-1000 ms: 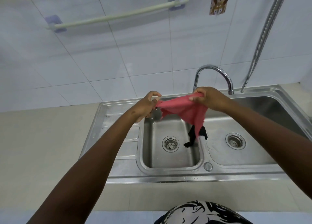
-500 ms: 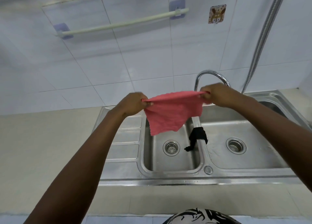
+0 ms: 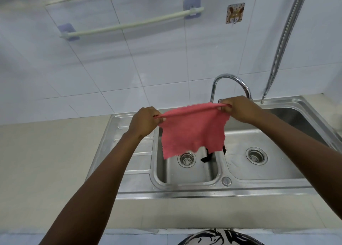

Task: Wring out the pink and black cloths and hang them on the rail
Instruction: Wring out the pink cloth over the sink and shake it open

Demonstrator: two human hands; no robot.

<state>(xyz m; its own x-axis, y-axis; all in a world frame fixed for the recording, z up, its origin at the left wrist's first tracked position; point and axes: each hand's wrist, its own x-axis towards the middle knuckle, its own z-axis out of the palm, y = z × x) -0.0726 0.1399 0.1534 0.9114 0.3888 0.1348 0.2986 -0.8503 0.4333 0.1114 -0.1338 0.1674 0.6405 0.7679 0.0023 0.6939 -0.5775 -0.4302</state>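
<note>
The pink cloth (image 3: 192, 132) hangs spread flat over the sink, stretched by its top edge between both hands. My left hand (image 3: 145, 121) pinches the left top corner. My right hand (image 3: 238, 109) pinches the right top corner, just in front of the tap. The black cloth (image 3: 208, 156) is draped over the divider between the two basins, mostly hidden behind the pink cloth. The pale rail (image 3: 129, 24) is fixed to the tiled wall, high up and to the left, with nothing on it.
A steel double sink (image 3: 185, 189) is set into a beige counter (image 3: 46, 161). A curved chrome tap (image 3: 229, 78) rises behind my right hand. A metal hose (image 3: 285, 39) runs down the wall at right. A sticker hook (image 3: 235, 12) sits right of the rail.
The pink cloth went from bunched between my hands to pulled open and flat. My hands moved apart and rose a little; the view tilted so the rail sits lower in the frame.
</note>
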